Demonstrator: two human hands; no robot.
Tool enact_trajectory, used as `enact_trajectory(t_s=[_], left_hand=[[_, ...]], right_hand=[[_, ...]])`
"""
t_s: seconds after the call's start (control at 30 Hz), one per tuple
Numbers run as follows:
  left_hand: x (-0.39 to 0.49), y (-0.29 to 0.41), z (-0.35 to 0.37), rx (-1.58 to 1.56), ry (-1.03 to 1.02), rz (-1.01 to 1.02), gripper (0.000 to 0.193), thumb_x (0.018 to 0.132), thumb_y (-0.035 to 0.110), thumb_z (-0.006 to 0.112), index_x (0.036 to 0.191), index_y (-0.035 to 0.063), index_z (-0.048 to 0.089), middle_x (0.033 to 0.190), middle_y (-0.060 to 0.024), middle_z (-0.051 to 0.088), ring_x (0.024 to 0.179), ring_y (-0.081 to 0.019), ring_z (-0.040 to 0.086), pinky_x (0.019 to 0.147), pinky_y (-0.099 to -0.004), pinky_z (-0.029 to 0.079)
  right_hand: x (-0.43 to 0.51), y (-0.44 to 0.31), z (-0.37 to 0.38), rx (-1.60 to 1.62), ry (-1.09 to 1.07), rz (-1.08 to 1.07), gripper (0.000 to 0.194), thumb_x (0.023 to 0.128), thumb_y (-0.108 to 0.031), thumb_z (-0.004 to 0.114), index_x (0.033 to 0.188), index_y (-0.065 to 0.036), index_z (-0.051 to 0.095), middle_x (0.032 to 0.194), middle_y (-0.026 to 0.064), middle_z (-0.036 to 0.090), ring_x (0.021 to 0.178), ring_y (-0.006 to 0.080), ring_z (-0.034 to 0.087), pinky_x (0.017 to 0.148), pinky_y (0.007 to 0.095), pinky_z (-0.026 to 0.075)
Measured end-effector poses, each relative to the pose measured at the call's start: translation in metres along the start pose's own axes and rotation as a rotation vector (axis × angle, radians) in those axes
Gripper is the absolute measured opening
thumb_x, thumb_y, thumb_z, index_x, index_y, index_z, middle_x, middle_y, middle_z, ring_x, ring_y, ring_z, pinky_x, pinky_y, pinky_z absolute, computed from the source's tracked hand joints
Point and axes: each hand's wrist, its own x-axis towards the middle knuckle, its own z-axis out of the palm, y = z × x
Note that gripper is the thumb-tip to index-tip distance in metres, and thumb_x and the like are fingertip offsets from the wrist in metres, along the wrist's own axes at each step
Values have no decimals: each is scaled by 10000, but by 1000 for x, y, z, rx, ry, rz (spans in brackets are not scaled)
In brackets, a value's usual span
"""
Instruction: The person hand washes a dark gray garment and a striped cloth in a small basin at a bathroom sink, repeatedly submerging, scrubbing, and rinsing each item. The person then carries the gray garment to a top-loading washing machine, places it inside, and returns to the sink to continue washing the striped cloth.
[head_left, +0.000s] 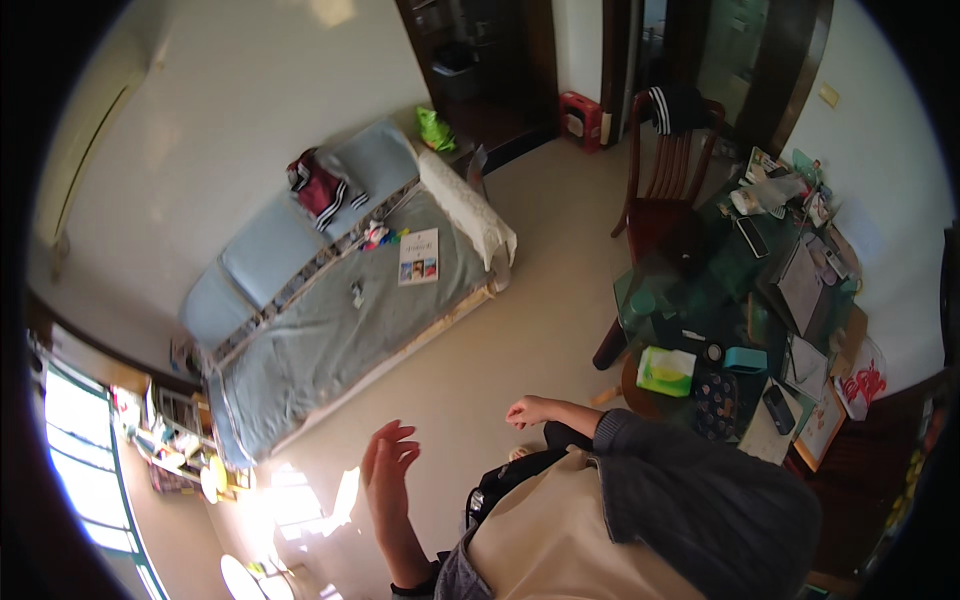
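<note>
My left hand (388, 466) is raised in front of me over the tiled floor, its fingers bent and apart with nothing between them. Closer to my body, my right hand (529, 411) hangs with its fingers curled inward. Its palm is hidden, and nothing shows sticking out of it. Neither hand touches any furniture. Ahead of me stands a sofa (337, 322) with a grey-blue cover. A white book (418, 256) lies on its seat, and a maroon striped garment (321, 187) drapes over the backrest.
To the right, a glass-topped table (697, 296) holds a tissue pack (666, 370), a phone (753, 237), a laptop (802, 289) and a dark patterned pouch (717, 403). A wooden chair (664, 217) stands beside it. A red heater-like box (581, 122) sits near the doorway.
</note>
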Motion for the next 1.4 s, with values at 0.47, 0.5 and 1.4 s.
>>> enact_trajectory(t_s=[0.47,0.5,1.4], left_hand=[[410,38,171,-26,-392,-13,352,944,227,396,1198,-8,463,1140,-119,553,880,-142,577,773,-269,457],[437,40,182,-10,-387,-16,353,946,229,394,1200,-7,462,1137,-118,554,875,-141,577,771,-268,457],[993,44,619,92,-788,-148,364,941,264,417,1201,15,471,1109,-92,565,905,-127,564,821,-280,445]], right_hand=[[72,-139,-347,85,290,-218,242,868,-219,583,984,-7,597,900,38,631,820,101,580,747,267,461],[80,-152,-370,5,310,-286,240,864,-221,588,984,-12,598,901,38,636,829,101,583,751,265,461],[160,-233,-1049,269,582,-361,194,869,-168,570,959,4,574,887,41,597,834,115,573,771,261,462]])
